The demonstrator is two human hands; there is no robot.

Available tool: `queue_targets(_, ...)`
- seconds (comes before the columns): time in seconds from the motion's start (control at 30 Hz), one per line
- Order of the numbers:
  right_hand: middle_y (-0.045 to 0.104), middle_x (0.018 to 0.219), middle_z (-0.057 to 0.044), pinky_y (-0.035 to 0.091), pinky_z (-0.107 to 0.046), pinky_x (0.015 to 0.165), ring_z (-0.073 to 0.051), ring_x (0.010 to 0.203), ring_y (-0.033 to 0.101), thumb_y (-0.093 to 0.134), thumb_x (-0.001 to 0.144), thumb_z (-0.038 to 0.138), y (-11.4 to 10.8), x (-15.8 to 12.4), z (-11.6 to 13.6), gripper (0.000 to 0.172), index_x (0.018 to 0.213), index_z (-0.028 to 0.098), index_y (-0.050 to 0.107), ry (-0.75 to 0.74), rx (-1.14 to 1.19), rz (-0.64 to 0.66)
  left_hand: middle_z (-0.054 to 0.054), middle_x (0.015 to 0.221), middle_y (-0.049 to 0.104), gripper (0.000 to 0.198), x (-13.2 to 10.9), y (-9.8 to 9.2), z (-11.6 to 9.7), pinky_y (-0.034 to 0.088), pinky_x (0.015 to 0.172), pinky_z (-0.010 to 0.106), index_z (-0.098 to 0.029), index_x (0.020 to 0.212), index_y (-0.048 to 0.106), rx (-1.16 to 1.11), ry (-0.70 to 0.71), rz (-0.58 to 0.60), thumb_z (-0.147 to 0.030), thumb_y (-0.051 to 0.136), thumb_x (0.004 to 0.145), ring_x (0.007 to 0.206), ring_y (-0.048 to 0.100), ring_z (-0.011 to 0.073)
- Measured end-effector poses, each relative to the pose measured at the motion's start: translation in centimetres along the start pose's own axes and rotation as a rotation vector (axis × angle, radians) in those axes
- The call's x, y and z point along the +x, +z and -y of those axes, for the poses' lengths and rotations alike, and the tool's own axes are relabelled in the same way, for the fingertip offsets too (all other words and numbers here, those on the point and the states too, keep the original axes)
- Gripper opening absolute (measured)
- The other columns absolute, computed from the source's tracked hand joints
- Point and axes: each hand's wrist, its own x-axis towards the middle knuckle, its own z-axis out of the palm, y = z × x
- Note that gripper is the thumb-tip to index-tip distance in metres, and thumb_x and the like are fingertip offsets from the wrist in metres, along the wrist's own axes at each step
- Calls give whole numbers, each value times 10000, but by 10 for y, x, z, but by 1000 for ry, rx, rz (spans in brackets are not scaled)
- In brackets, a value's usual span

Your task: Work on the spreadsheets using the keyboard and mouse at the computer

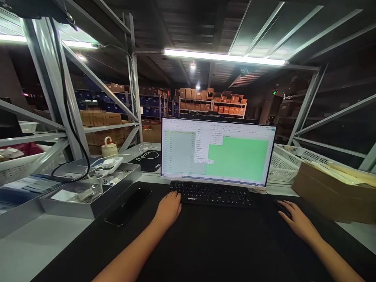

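My left hand [169,207] rests on the left end of a black keyboard [217,194], its fingers lying over the keys and holding nothing. At the right, my right hand [299,220] is closed over a dark computer mouse [282,208], which is partly hidden under the fingers. Behind the keyboard stands a lit monitor [182,152]. On it a spreadsheet shows, with an opened menu in the middle and a large green area on the right. Both forearms lie over a black desk mat [217,243].
A black phone [128,206] lies left of my left hand. Grey trays [69,207] hold papers, bags and a white power strip [109,166]. Right of the monitor are white baskets [282,168] and a cardboard box [329,192]. Metal shelf posts [133,78] frame the desk.
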Motion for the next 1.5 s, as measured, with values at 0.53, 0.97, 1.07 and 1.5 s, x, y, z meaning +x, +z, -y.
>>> queue_targets(0.53, 620, 1366, -108, 499, -469, 1089, -296, 1289, 601, 461, 896, 615, 2, 1, -2, 563, 1310, 282, 646, -6, -1, -6, 195, 1414, 611, 411, 0, 4, 2, 461, 1098, 435, -131, 1294, 608, -5, 9, -11, -194, 442, 923, 1308, 573, 302)
queue_targets(0.97, 634, 1332, -106, 488, -478, 1096, -292, 1268, 609, 463, 897, 572, 1, 1, 1, 513, 1276, 284, 655, -17, -4, -41, 178, 1437, 603, 431, 1, 6, 4, 459, 1110, 426, -143, 1318, 603, 24, 12, -11, -191, 430, 926, 1320, 569, 287)
queue_targets(1.07, 633, 1335, -109, 491, -484, 1091, -293, 1265, 610, 457, 899, 552, 0, 1, 2, 505, 1274, 278, 655, -6, -22, -41, 175, 1439, 603, 433, 1, 4, 3, 460, 1115, 425, -139, 1328, 602, 34, 8, -3, -193, 435, 932, 1325, 569, 291)
queue_targets(1.5, 612, 1361, -111, 500, -447, 1075, -276, 1271, 606, 431, 917, 519, 0, 0, -1, 514, 1310, 262, 640, 18, -66, -7, 180, 1434, 606, 432, 1, -3, 0, 467, 1109, 424, -117, 1335, 601, 53, 9, 20, -187, 428, 946, 1321, 572, 292)
